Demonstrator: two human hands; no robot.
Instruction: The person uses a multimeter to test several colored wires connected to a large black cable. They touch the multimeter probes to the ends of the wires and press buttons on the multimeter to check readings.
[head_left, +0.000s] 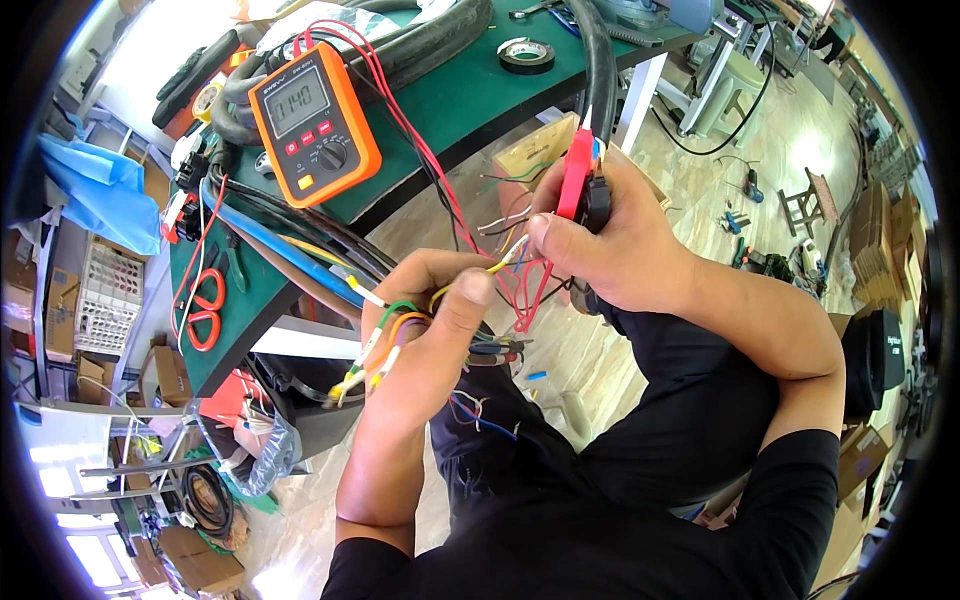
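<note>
My left hand [425,330] is closed around a bundle of coloured wires, their ends tagged with pale sleeves. A thin yellow wire [498,264] with a white tip extends from near its thumb toward my right hand [600,240]. My right hand grips a red clip [574,172] and a black clip [597,200], which stand side by side. Red and black leads [440,170] hang from an orange meter [315,125] on the green bench. Loose wire ends of several colours lie between and below my hands.
The green bench [420,70] bears black tape [526,56], red-handled scissors [206,310] and thick cables. Behind my hands is a cardboard box [535,150]. At right are stacked cartons [870,250] and tools on the floor. At left stand boxes and a blue cloth [95,185].
</note>
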